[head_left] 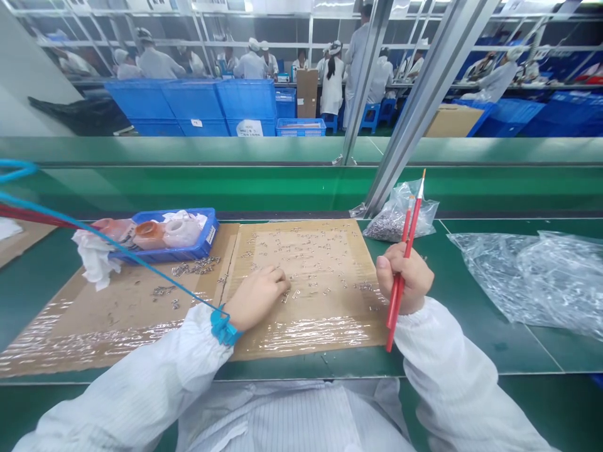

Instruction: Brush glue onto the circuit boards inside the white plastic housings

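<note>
My right hand (407, 276) is wrapped around two slim red paintbrushes (409, 245), held upright with the bristles at the top. My left hand (261, 295) rests on a tape-covered cardboard sheet (306, 336), its fingers curled together and pointing right. Whatever the left fingertips hold, if anything, is hidden. Small metal parts (296, 294) lie scattered over the sheet, some right beside those fingertips. A blue wrist strap (225, 326) with a coiled cord (155, 265) circles my left wrist.
A blue tray (210, 242) holding jars and white tissue stands at the left, near small piles of metal parts (195, 266). Behind my right hand is a plastic bag of parts (393, 220). Clear plastic bags (541, 276) lie farther right. A metal post (414, 94) rises behind the bench.
</note>
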Demonstrator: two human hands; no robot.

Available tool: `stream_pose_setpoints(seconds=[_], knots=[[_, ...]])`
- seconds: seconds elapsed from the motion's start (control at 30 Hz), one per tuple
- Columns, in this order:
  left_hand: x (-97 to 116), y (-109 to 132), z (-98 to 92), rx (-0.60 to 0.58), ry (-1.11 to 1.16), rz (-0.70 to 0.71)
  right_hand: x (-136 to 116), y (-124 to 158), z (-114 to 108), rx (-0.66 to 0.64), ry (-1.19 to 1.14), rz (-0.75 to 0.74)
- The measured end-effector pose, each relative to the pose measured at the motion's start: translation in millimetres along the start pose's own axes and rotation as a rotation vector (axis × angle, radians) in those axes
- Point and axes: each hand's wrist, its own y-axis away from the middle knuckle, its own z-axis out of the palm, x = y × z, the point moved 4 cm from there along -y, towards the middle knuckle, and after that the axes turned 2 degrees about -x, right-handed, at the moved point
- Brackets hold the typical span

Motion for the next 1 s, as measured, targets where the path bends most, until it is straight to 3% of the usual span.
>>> stream_pose_setpoints(seconds=[0.5,0.67,0.83,0.9,1.0], knots=[[-9,-31,-1.1,-0.03,0.075,-0.016,0,-2,0,0.005,0.011,-0.013],[-3,-32,-6.7,-0.031,0.052,-0.037,1,1,-1,0.006,0.011,-0.005],[-6,-13,-21.6,-0.008,0.061,-0.065,0,0,-1,-0.005,-0.008,-0.002],[-22,5,-28.2,0.013,0.105,-0.121,0,0,-2,-0.001,-0.011,-0.002],[-64,42,-31.6,0.057,0.153,-0.265,0,0,-2,0.0,-0.02,-0.014]])
